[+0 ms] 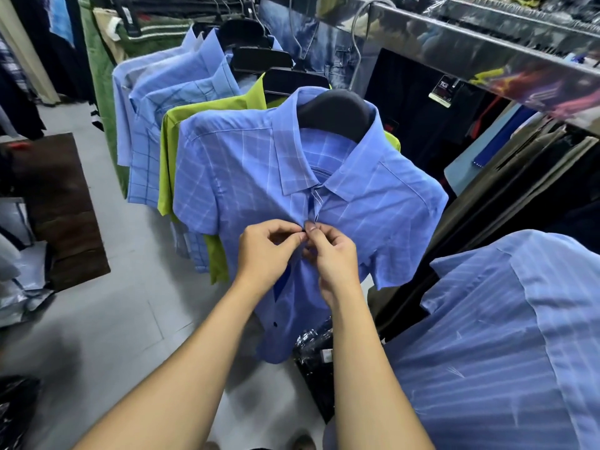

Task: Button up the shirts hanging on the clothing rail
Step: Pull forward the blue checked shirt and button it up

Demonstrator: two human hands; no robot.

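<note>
Two hands, left hand [264,251] and right hand [331,254], fingers pinching placket of front blue shirt [246,177]; one green shirt [181,125] behind, three blue beyond.

Grey tiled floor [107,319]; dark brown mat [61,209], crowded garment racks [487,43]

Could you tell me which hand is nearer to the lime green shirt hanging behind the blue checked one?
Left. The left hand pinches the placket on the side facing the lime green shirt; the right hand is beyond it.

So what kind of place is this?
Probably a clothes shop or stockroom: shirts hang in a row on black hangers, a tagged garment hangs under a metal rail.
</note>
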